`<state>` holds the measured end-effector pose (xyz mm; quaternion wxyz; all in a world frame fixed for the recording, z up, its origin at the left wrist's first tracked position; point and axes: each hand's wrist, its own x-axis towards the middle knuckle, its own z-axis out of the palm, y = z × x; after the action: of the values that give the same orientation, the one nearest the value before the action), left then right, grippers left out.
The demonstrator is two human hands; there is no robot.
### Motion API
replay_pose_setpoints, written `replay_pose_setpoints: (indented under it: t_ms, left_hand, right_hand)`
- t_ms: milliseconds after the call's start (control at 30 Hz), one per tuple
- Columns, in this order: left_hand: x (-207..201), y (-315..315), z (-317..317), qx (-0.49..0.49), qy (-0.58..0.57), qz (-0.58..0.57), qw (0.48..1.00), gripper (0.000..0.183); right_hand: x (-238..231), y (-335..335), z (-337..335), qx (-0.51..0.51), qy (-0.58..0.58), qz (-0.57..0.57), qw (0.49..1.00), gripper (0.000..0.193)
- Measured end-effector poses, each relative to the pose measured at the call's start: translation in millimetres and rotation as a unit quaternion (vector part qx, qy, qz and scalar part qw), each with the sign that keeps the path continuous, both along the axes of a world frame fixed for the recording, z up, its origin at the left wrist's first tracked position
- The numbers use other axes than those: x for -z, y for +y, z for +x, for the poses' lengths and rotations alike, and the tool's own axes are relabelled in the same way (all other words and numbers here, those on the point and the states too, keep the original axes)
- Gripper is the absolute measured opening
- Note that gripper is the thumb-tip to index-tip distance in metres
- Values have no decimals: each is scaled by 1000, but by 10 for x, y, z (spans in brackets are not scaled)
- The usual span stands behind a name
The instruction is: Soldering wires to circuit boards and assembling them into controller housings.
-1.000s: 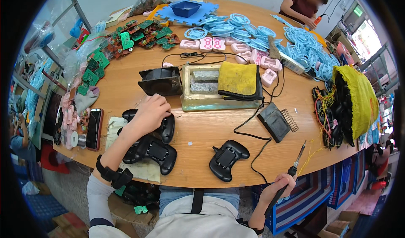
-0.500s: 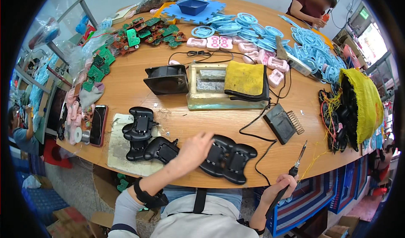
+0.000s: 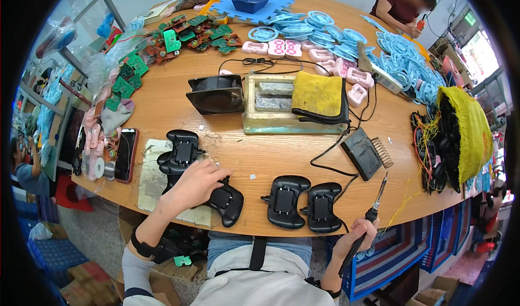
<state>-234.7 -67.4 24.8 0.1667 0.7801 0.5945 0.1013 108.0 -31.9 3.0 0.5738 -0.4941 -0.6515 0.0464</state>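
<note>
Box [image 3: 271, 126] holds grey bars [image 3: 272, 104]; right-front of it, at table edge [image 3: 398, 220], right hand [image 3: 363, 231] clasps soldering iron [image 3: 371, 214]; left-front, left hand [image 3: 197, 182] over controller [image 3: 227, 202], hold unclear.

Game controllers [image 3: 284, 200] lie left of the soldering iron [image 3: 371, 214].
</note>
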Motion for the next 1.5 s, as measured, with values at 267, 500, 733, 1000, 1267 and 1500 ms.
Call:
replay_pose_setpoints:
  t_ms: [267,500,733,1000,1267,1500]
  left_hand:
    - [-102,-353,368,-288,-153,68,943,44]
    - [70,-454,668,-294,-231,-29,927,46]
    - [-111,-238,-389,-293,8,135,946,68]
    - [-58,277,-949,-52,62,-111,991,92]
    - [-181,245,-1192,-225,-22,80,971,65]
    - [-384,-503,-291,-227,-813,-91,529,62]
  right_hand:
    - [57,-19,-22,-10,-5,-15,1000,29]
    - [115,-79,-32,-54,17,-74,996,24]
    - [133,-68,-63,-64,-6,-78,995,24]
    - [84,-78,-79,-73,-11,-66,995,25]
    - [21,-20,-196,-85,-13,-29,996,28]
    - [36,-21,-172,-79,-13,-46,996,29]
